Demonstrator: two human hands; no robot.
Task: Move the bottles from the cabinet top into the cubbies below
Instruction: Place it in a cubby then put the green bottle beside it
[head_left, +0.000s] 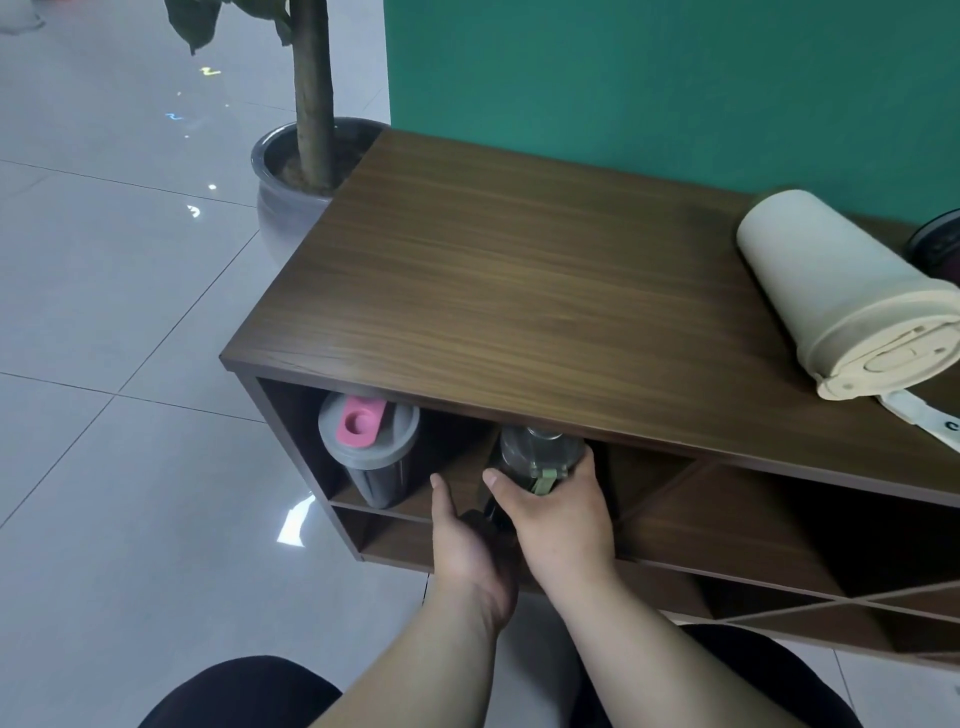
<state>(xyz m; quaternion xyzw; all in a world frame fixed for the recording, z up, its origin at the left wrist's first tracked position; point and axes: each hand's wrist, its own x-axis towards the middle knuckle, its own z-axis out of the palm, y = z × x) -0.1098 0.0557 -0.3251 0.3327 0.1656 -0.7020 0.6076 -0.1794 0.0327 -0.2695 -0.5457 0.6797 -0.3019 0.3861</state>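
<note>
A clear bottle with a green clasp (537, 452) sits upright in the second cubby from the left, under the cabinet top (519, 291). My right hand (558, 512) is wrapped around its front, thumb on the left side. My left hand (467, 545) cups it from below and to the left; a dark part of the bottle shows between the two hands. A grey bottle with a pink lid (369, 447) stands in the leftmost cubby. On the cabinet top at the right lies a cream bottle (841, 296) on its side, lid toward me.
A dark round object (937, 247) pokes in at the right edge behind the cream bottle. A potted tree in a grey pot (291, 192) stands by the cabinet's far left corner. Diagonal dividers (779, 608) form the cubbies at the right. My knees are at the bottom.
</note>
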